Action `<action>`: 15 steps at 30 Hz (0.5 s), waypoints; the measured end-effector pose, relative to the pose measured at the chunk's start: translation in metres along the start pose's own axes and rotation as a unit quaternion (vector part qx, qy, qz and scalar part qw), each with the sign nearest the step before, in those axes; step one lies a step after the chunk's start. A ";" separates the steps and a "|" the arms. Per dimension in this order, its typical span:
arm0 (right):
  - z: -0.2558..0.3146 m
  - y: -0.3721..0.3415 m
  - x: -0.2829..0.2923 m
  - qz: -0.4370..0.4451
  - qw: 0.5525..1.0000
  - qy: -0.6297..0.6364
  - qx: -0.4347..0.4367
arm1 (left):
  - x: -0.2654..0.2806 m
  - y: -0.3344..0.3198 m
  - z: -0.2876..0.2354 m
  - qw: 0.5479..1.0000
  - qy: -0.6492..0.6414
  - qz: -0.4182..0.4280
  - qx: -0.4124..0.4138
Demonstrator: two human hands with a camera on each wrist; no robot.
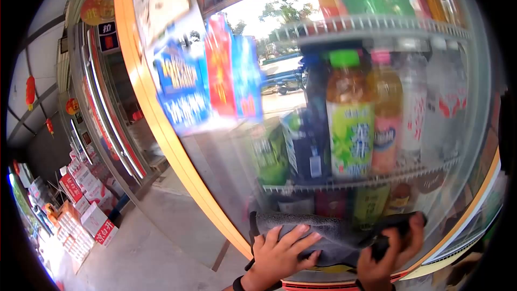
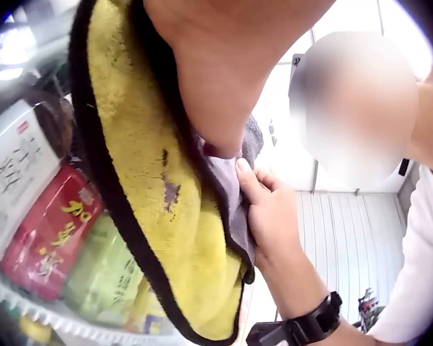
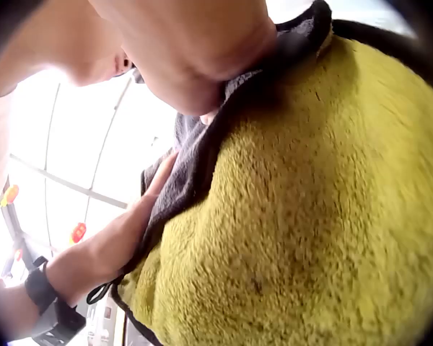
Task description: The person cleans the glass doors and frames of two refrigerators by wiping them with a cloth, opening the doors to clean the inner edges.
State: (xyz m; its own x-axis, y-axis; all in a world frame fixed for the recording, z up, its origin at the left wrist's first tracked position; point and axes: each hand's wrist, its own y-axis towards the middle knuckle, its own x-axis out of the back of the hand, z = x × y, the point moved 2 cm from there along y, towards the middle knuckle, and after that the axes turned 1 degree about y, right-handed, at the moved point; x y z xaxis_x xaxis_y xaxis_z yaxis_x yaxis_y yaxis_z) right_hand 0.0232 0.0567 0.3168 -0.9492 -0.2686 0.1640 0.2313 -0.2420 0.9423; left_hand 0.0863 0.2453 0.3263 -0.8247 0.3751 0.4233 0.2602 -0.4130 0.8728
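Note:
A towel [image 1: 323, 231], grey on one face and yellow plush on the other with black edging, lies against the lower glass door [image 1: 231, 172] of a drinks fridge. My left hand [image 1: 288, 250] presses on its grey face with fingers spread. Toward the towel's right end, my right hand [image 1: 390, 256] grips the bunched dark cloth with curled fingers. In the left wrist view the yellow side [image 2: 151, 173] faces the camera and shows a dark stain. Yellow plush [image 3: 303, 202] also fills much of the right wrist view, with the right hand [image 3: 202, 43] above it.
Behind the glass, a green-capped bottle [image 1: 350, 118] and other drinks stand on wire shelves [image 1: 366, 180]. An orange door frame [image 1: 172, 129] runs down the left side. Boxes [image 1: 99, 223] are stacked on the floor farther left. Blue and red packets [image 1: 215, 75] show at the glass.

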 end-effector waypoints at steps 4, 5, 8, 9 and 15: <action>0.031 0.073 0.027 0.091 0.987 -0.104 0.081 | 0.023 0.043 0.016 0.999 -0.014 0.010 0.037; 0.034 0.066 0.027 0.128 0.984 -0.098 0.073 | 0.025 0.045 0.013 0.998 -0.036 0.020 0.048; 0.035 0.052 0.032 0.237 0.967 -0.036 -0.082 | 0.035 0.063 0.010 0.991 -0.109 0.055 0.063; 0.040 0.060 0.037 0.277 0.954 -0.059 -0.097 | 0.044 0.082 0.012 0.988 -0.125 0.075 0.047; 0.100 0.220 0.047 0.173 0.982 -0.045 -0.068 | 0.124 0.242 0.055 0.993 -0.090 0.079 -0.023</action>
State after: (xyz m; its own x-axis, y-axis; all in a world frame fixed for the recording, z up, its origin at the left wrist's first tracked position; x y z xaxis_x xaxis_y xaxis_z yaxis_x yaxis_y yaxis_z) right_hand 0.0085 0.0838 0.5608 -0.8228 -0.2746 0.4977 0.5632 -0.2757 0.7790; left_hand 0.0746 0.2377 0.6038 -0.6710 0.4433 0.5943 0.3521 -0.5149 0.7816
